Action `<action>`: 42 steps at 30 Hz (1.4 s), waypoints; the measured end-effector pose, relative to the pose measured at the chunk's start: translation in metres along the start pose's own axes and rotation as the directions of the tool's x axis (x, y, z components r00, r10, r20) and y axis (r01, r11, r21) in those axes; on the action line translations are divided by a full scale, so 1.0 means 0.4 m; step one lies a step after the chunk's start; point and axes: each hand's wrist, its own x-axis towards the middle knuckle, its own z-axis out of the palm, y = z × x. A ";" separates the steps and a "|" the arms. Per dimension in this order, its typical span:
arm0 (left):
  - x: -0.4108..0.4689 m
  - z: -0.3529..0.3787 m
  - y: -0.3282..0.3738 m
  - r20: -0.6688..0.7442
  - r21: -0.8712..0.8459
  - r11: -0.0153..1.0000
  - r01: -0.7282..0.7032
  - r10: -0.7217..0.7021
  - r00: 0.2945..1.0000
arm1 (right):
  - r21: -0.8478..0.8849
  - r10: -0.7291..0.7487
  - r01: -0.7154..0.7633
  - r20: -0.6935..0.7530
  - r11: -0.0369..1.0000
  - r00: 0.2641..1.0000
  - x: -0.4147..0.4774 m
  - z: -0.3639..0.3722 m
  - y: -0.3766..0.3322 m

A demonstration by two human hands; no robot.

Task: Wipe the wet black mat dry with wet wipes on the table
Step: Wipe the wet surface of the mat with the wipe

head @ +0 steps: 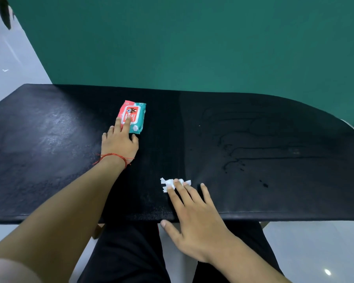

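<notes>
Two hands work over the black mat (49,139). The right hand (194,217) lies flat near the mat's 6 o'clock edge with its fingers straight and spread. Its fingertips (177,183) press down on one crumpled white wipe (168,183), and nothing is gripped. The wipe's long axis runs 9 to 3 o'clock.

Toward 10 o'clock from the wipe, the left hand (120,142) is also open. Two straight fingers rest on one wet-wipe pack (136,117), and a red thread (114,156) circles the wrist. The pack lies flat with its long axis roughly 6 to 12 o'clock, its far end tipped slightly toward 1.

One mat carries everything. It is dull and greyish at 9 o'clock, with dark wet streaks (243,152) and droplets at 3 o'clock. A green wall (192,48) rises at 12 o'clock, and pale glossy floor (8,68) shows at 10 o'clock.
</notes>
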 end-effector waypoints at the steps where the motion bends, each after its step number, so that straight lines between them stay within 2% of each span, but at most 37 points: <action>1: 0.000 -0.001 0.000 0.000 0.000 1.000 0.000 0.000 1.000 | -0.005 -0.002 0.002 0.001 1.000 1.000 -0.007 -0.002 -0.005; 11: 0.002 0.000 -0.002 0.006 0.012 1.000 -0.002 0.002 1.000 | -0.044 -0.059 0.060 0.022 0.997 0.998 -0.079 0.009 -0.052; 16: 0.005 0.003 -0.003 0.002 0.014 1.000 -0.007 0.007 1.000 | -0.077 -0.040 0.041 0.008 0.996 0.999 -0.104 0.047 -0.070; 22: 0.008 0.004 -0.005 0.012 0.021 1.000 -0.003 0.003 1.000 | 0.022 -0.003 0.003 -0.005 1.000 1.000 -0.092 0.035 -0.065; 25: 0.009 0.002 -0.003 0.014 0.019 1.000 -0.003 0.002 1.000 | 0.049 0.007 -0.009 0.042 0.999 0.999 -0.052 0.017 -0.047; 36: 0.007 0.002 -0.003 0.001 -0.001 1.000 0.002 -0.002 1.000 | 0.069 0.111 -0.118 0.089 0.991 0.990 0.231 -0.018 0.070; 42: 0.009 0.005 -0.003 0.005 0.007 1.000 0.008 -0.008 1.000 | 0.081 0.163 -0.173 0.110 0.982 0.980 0.314 -0.035 0.100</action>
